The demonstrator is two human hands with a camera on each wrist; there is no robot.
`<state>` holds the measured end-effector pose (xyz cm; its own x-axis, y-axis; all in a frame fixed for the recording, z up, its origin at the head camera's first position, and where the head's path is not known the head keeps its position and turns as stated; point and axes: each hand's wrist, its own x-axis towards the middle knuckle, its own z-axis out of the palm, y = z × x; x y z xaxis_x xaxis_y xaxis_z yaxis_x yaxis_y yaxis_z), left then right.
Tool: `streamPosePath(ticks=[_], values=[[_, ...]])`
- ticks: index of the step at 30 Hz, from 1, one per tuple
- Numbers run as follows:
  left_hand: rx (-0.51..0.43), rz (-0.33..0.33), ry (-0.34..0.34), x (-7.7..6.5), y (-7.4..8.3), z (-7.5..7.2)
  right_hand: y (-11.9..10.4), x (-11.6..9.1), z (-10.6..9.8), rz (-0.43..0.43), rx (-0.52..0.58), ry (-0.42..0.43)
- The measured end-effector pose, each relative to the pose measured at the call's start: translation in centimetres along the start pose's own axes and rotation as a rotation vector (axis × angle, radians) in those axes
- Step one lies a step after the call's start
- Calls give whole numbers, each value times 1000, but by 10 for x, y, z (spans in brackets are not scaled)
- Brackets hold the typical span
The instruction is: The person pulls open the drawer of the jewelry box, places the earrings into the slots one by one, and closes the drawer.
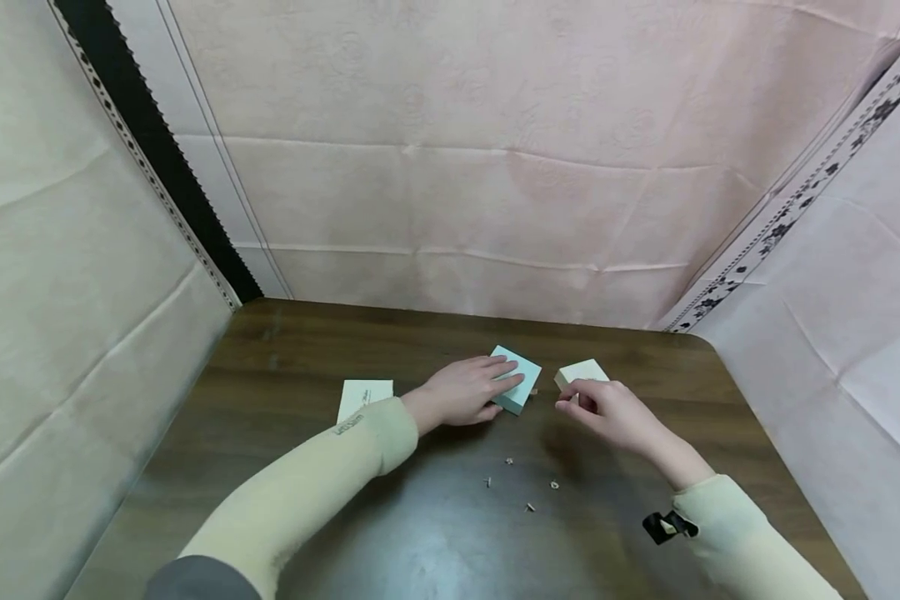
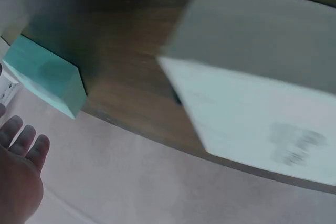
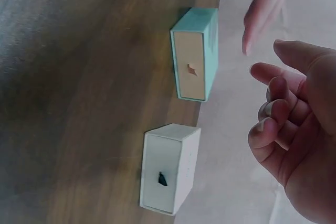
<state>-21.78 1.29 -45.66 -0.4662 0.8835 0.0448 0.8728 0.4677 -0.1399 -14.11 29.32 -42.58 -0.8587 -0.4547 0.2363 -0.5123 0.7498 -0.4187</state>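
Note:
My left hand (image 1: 468, 388) is over the mint-green drawer box (image 1: 520, 375), fingers straight and spread. The wrist views show a gap between those fingers and the box. That box's beige front (image 3: 189, 80) has a small ribbon tab. To its right is a white drawer box (image 1: 581, 372) with a dark tab (image 3: 163, 179). My right hand (image 1: 607, 408) hovers near this white box, its fingers loosely curled. Thumb and forefinger stand slightly apart, with nothing seen between them in the right wrist view.
Another white box (image 1: 363, 393) with printing on its lid is beside my left forearm, close in the left wrist view. Several tiny metal pieces, like ear studs (image 1: 530, 507), lie on the brown table (image 1: 435, 542). Pale cloth walls (image 1: 450, 208) enclose the table.

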Motion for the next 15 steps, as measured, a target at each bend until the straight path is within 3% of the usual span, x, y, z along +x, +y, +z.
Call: streamPosePath(ticks=[8,15], values=[[26,-11,-25,32,6,8,6,-2,13,3,17,-24],[8,-27,-49,41,8,19,9,-1,18,-9,34,-27]])
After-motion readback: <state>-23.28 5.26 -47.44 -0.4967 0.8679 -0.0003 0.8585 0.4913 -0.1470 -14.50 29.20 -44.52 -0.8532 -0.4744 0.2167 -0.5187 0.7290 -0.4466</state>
